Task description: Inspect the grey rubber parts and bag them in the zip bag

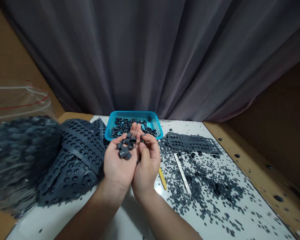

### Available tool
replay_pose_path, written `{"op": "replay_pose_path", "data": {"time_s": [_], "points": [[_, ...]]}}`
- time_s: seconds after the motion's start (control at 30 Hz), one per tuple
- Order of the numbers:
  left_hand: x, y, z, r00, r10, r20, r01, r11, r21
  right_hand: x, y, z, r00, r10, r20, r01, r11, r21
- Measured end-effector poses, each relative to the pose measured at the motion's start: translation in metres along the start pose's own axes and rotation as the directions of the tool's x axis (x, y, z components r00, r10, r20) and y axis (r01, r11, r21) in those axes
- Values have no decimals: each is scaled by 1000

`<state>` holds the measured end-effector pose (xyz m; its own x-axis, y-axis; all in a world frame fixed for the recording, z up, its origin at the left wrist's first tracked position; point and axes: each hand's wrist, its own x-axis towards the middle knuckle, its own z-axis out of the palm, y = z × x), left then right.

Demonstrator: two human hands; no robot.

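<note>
Palm up, my left hand [118, 163] is cupped around several small black rubber caps [125, 152]. My right hand [147, 160] presses against its side, fingers curled, with a small black cap [143, 136] between thumb and fingertips. Just beyond both hands sits a blue plastic basket [160, 130] with many similar black caps [125, 125] inside. The hands cover part of its near rim.
Perforated black rubber sheets [77, 156] pile up at left beside a clear bag [22, 146] of black pieces. Rightward lie another perforated sheet [193, 143], a white stick [182, 174], a yellow tool [162, 179] and scattered black discs [215, 186] on the white table [72, 221].
</note>
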<state>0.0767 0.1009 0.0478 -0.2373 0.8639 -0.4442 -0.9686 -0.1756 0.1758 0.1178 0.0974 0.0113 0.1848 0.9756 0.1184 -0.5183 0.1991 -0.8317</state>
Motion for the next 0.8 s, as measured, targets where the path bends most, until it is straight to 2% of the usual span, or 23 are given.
{"op": "replay_pose_path", "data": {"time_s": [0.13,0.33,0.5,0.7,0.8], "points": [[1,1,0,1000,19,-19,-19,1000,8,2,3,-1,999,33,13,-33,999,-35],[0,6,-2,996,91,-1,-91,995,37,1,5,-2,996,-29,79,47,972,-232],[3,6,-5,994,104,39,-106,992,74,2,6,-1,995,-8,96,37,953,-302],[6,5,-9,992,108,64,-112,991,70,4,8,-1,997,16,73,6,957,-289],[8,4,-10,992,103,68,-106,993,46,4,12,-2,997,55,52,-44,982,-182]]}}
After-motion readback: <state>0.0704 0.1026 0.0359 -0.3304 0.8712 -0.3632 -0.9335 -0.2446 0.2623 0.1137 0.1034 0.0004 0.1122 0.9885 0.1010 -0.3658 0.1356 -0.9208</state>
